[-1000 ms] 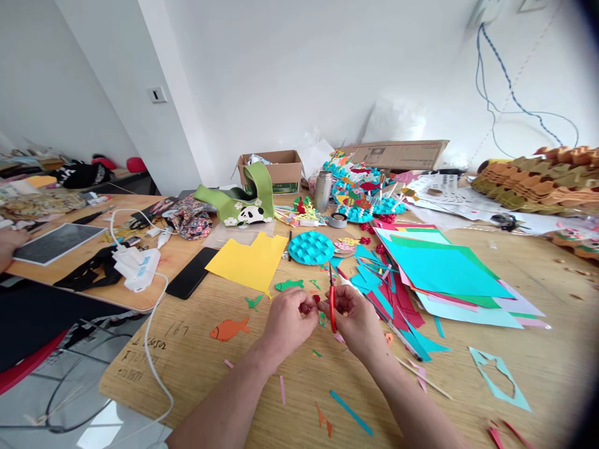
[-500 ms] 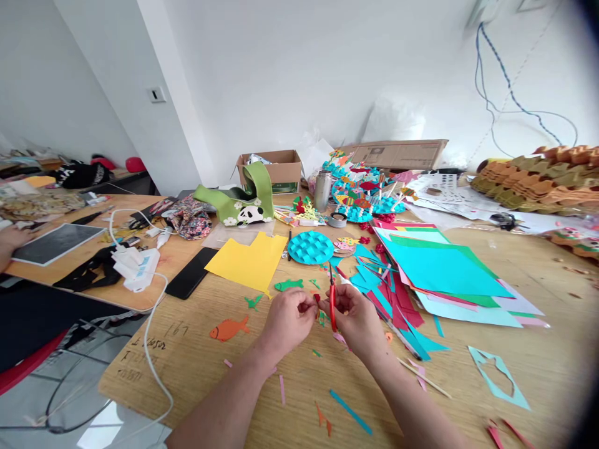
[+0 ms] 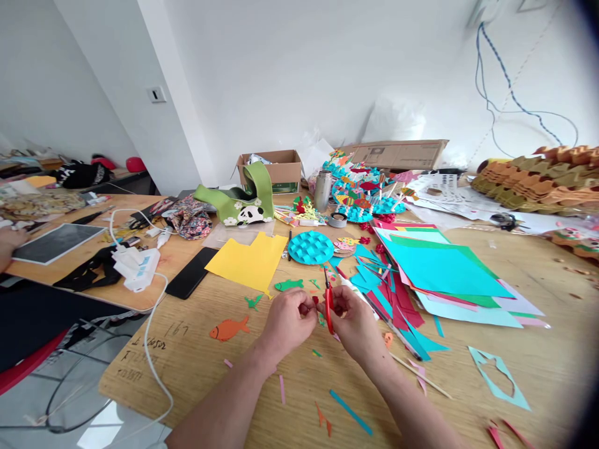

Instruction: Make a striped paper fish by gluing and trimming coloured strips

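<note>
Pinched in my left hand [image 3: 291, 318] is a small red paper piece [image 3: 315, 300], mostly hidden by the fingertips. My right hand [image 3: 355, 318] is closed around red-handled scissors [image 3: 328, 305], their blades pointing away from me. The fingertips of both hands nearly meet over the table. Left of my hands lie an orange paper fish [image 3: 229, 329], a green paper fish [image 3: 289, 285] and a green scrap [image 3: 253, 302]. Beyond them sits a round turquoise piece with a folded, scaly surface [image 3: 311, 247].
Coloured paper sheets [image 3: 458, 268] are stacked at the right, beside turquoise and red offcuts [image 3: 397, 299]. Yellow paper [image 3: 250, 262], a black phone [image 3: 191, 273] and a white power strip [image 3: 138, 268] lie leftward. A metal flask [image 3: 322, 190] stands behind. Another person's hand [image 3: 12, 243] shows at far left.
The scissors have tilted slightly and shifted a little left in my right hand. My left hand has barely moved, still pinching the red paper.
</note>
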Tool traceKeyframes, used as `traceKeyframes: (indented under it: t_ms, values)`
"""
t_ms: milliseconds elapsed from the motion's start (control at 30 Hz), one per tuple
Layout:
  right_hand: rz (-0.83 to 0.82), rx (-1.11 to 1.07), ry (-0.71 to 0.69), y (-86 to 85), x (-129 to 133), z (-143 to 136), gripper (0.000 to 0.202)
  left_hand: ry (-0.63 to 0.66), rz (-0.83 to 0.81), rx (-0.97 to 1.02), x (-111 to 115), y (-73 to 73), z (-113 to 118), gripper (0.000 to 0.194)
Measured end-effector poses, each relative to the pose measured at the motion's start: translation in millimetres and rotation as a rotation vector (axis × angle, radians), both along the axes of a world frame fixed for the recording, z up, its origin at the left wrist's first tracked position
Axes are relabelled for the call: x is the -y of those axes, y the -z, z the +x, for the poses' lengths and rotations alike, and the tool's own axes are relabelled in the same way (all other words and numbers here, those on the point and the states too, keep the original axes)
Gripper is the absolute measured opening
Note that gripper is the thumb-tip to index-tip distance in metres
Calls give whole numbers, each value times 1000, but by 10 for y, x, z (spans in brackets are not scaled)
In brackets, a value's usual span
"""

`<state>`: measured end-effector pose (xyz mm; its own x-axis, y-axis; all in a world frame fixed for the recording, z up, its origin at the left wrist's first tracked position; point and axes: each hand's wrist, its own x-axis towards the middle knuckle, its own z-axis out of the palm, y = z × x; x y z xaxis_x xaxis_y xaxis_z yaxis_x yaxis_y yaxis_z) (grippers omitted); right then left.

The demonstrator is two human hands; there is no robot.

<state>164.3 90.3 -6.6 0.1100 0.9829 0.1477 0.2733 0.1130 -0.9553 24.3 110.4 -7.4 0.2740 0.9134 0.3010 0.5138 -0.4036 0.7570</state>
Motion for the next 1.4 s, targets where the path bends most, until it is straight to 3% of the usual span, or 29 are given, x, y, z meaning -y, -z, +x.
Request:
traceKeyframes:
  t_ms: [200,500,733,867,1000,1067,1167,1300,1400]
  values:
    - [-61,-169,-50,31,-36,26,36,9,-91,91,-11,-8,-7,13]
    - [-115,-259,-74,39,-51,63,41,58,-261,223,-45,4,-20,10]
    - [-137,-305,-38,-16,-49,83,46,74,-278,249,-45,-40,-46,9]
    - [-164,-395,-60,-80,-31,108,46,-36,-203,333,-86,-75,-93,10]
    - [-164,-480,-130,-113,-13,114,45,42,-463,515,-94,-119,-110,23]
    - [-166,-470,-149,-122,-7,106,46,106,-621,611,-80,-136,-109,25]
    - [-157,-418,-143,-141,-2,88,51,124,-719,695,-59,-142,-106,19]
    - [-128,-325,-121,-139,-7,84,48,94,-751,789,-78,-114,-102,20]
    - [-29,-77,-100,-96,-6,95,38,-30,-700,893,-124,-81,-104,24]
